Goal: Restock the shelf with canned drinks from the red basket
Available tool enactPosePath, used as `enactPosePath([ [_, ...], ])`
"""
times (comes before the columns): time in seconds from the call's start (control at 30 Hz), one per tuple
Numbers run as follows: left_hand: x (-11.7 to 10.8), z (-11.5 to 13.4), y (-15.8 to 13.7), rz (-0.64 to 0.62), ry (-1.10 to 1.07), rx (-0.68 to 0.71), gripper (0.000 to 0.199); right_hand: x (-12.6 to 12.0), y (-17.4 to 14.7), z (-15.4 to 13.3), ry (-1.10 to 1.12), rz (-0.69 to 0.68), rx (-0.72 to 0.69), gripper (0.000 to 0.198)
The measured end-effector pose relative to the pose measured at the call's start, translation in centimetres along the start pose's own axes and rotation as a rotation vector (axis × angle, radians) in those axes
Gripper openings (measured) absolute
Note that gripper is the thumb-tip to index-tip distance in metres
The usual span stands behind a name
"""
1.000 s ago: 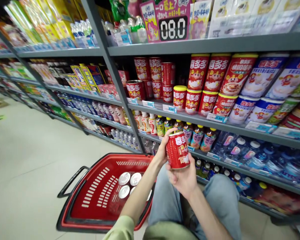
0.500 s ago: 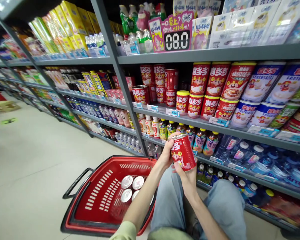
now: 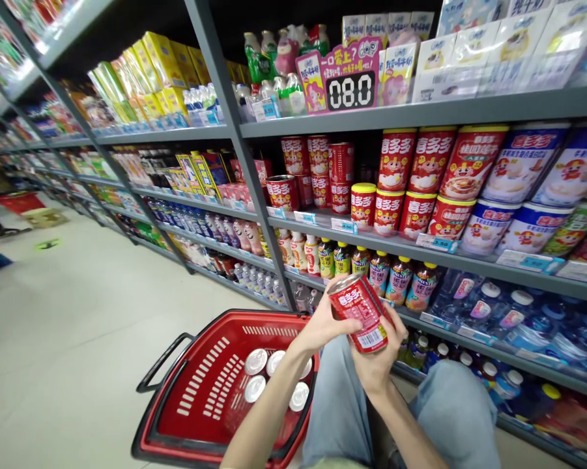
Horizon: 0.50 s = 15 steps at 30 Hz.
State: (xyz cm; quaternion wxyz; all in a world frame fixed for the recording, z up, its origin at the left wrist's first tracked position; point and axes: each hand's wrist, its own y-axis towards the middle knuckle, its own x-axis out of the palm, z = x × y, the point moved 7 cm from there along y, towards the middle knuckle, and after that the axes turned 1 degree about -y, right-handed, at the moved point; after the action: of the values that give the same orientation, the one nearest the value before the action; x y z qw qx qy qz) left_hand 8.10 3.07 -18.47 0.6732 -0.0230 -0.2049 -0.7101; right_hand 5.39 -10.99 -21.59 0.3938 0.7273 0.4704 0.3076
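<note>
A red can (image 3: 357, 311) with white lettering is tilted between my two hands above my knees, its barcode side toward me. My left hand (image 3: 322, 319) wraps the can's upper left, thumb across the label. Around the lower right side, my right hand (image 3: 381, 355) has its fingers closed on the same can. Left of my legs, a red shopping basket (image 3: 176, 352) with a black rim and handle stands on the floor. Inside it are several cans (image 3: 255, 389) standing with silver lids up, some partly hidden by my left forearm.
Grey store shelves (image 3: 420, 114) run along the right and into the distance. Stacked red cans (image 3: 395, 159) fill the middle shelf, with drink bottles (image 3: 400, 277) below. A price sign (image 3: 350, 90) hangs above. Pale floor (image 3: 88, 326) lies left; another red basket (image 3: 19, 202) stands far off.
The can has been turned in my hands, so its barcode side now shows instead of the cartoon front. The view has shifted slightly left, and more lids show in the basket.
</note>
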Motion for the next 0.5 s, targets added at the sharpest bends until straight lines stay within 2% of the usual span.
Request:
enactPosePath([
  [0.13, -1.9, 1.6, -0.1, 0.187, 0.095, 0.071, 0.092, 0.9, 0.3, 0.5, 0.042, -0.180, 0.032, 0.082],
  [0.23, -3.2, 5.2, 1.0, 0.305, 0.260, 0.193, 0.096, 0.0, 0.3, 2.7, 0.071, -0.303, 0.109, 0.080],
  [0.37, -4.8, 11.5, 3.8, 0.446, 0.507, 0.397, 0.102, -4.2, -1.9, 9.4, -0.106, -0.461, 0.299, 0.058],
  [0.5, -5.6, 16.8, 7.7, 0.548, 0.684, 0.680, 0.106, -10.6, -5.8, 16.8, -0.383, -0.544, 0.317, 0.046],
])
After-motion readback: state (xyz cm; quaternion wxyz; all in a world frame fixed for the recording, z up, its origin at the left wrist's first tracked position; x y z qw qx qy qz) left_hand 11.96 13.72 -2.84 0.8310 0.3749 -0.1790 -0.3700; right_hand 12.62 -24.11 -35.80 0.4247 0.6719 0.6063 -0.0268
